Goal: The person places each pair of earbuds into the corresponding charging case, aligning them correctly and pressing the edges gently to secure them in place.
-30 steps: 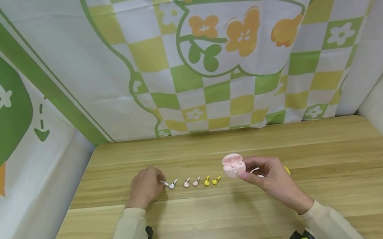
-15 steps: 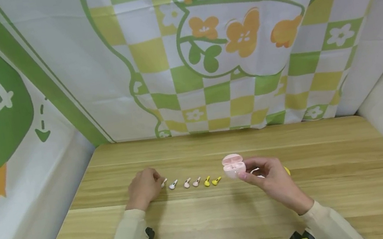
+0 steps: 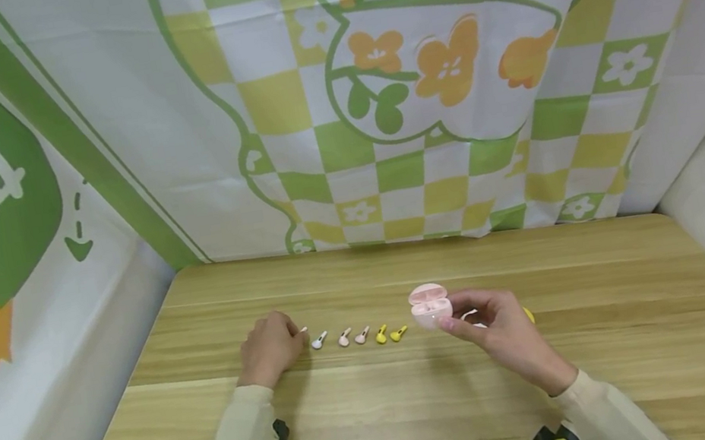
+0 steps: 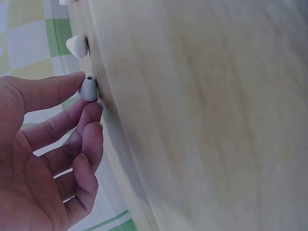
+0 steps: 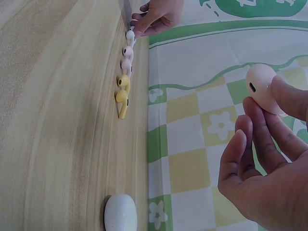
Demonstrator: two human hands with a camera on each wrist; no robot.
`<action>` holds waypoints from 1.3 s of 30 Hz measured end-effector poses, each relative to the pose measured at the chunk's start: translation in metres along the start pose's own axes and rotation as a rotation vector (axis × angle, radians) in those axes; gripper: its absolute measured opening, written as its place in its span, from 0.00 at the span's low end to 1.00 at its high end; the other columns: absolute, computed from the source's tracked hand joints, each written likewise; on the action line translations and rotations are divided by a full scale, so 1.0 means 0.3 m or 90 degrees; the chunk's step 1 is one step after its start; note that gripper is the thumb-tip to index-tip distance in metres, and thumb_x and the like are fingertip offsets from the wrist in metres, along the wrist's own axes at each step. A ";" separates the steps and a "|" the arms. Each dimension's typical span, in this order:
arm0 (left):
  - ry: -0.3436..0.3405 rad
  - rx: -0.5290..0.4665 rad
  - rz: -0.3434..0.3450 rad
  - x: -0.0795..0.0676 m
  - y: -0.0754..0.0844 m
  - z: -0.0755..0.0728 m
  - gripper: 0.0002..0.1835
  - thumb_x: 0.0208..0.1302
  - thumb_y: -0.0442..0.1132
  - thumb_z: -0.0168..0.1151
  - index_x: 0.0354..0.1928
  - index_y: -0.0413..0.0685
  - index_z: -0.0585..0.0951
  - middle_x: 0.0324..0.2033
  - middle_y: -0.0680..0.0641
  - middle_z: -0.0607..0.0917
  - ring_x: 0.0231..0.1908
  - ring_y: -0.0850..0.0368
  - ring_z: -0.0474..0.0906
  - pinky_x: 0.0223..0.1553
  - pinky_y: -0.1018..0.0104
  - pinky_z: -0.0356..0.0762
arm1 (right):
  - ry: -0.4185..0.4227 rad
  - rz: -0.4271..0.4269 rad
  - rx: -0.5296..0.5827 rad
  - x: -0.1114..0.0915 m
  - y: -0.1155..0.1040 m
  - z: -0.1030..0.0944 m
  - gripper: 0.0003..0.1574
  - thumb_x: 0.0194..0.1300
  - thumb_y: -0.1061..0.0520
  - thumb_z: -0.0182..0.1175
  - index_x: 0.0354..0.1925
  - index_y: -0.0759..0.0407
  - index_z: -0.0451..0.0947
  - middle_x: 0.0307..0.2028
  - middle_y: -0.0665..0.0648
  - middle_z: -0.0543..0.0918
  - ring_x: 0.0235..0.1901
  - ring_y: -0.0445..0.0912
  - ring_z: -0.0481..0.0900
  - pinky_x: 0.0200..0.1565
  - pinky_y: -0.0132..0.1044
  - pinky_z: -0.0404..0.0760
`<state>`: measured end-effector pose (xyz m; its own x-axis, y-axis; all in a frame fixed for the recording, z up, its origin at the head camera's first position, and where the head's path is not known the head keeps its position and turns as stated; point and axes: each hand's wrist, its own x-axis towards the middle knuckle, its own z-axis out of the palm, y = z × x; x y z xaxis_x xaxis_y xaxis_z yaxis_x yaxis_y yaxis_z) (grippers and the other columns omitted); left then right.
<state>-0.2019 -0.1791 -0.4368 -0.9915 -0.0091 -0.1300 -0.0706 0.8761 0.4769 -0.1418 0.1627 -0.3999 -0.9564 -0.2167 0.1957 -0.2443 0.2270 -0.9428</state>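
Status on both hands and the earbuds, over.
Left hand pinches leftmost white earbud. Right hand holds open pink case. White case partly hidden behind right hand in head view.

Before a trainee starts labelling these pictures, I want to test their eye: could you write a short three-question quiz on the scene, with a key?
1. Choose: the lid of the pink case held in the right hand is A) closed, B) open, C) missing.
2. True or false: the left hand pinches a yellow earbud.
3. Count: how many pink earbuds lie on the table?

Key: 1. B. 2. False; it pinches a white earbud. 3. Two.
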 end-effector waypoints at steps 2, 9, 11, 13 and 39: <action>0.002 -0.001 -0.003 0.000 0.000 -0.002 0.11 0.68 0.43 0.67 0.33 0.43 0.87 0.30 0.47 0.86 0.25 0.52 0.75 0.27 0.59 0.71 | 0.001 -0.002 -0.001 0.000 0.001 0.000 0.13 0.64 0.62 0.70 0.48 0.63 0.86 0.40 0.57 0.87 0.40 0.46 0.84 0.41 0.35 0.83; 0.040 0.028 0.055 -0.012 0.032 -0.008 0.09 0.66 0.40 0.68 0.38 0.40 0.87 0.31 0.46 0.87 0.26 0.55 0.78 0.26 0.60 0.77 | 0.006 -0.007 -0.005 0.000 0.007 -0.006 0.13 0.64 0.64 0.70 0.47 0.63 0.86 0.39 0.57 0.86 0.39 0.46 0.84 0.41 0.35 0.83; 0.049 0.038 0.090 -0.016 0.053 0.001 0.10 0.65 0.40 0.69 0.40 0.39 0.87 0.31 0.46 0.87 0.27 0.55 0.80 0.29 0.58 0.79 | 0.005 -0.007 -0.006 0.000 0.007 -0.008 0.13 0.64 0.64 0.70 0.47 0.63 0.86 0.39 0.57 0.86 0.39 0.46 0.83 0.40 0.35 0.83; 0.049 0.036 0.114 -0.021 0.076 0.014 0.10 0.65 0.40 0.69 0.41 0.39 0.87 0.30 0.47 0.86 0.28 0.56 0.80 0.31 0.58 0.80 | 0.003 -0.008 -0.005 -0.001 0.008 -0.010 0.12 0.65 0.63 0.70 0.48 0.63 0.86 0.39 0.57 0.86 0.39 0.46 0.83 0.41 0.35 0.83; 0.031 0.021 0.135 -0.024 0.152 0.097 0.06 0.62 0.39 0.72 0.31 0.45 0.86 0.26 0.51 0.83 0.26 0.56 0.74 0.28 0.61 0.73 | 0.008 -0.002 -0.007 -0.008 0.000 -0.011 0.13 0.64 0.63 0.70 0.47 0.64 0.85 0.40 0.57 0.87 0.40 0.46 0.83 0.41 0.35 0.83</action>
<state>-0.1949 -0.1250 -0.4393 -0.9878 0.1555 0.0125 0.1437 0.8762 0.4600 -0.1400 0.1663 -0.3994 -0.9576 -0.2049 0.2027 -0.2493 0.2362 -0.9392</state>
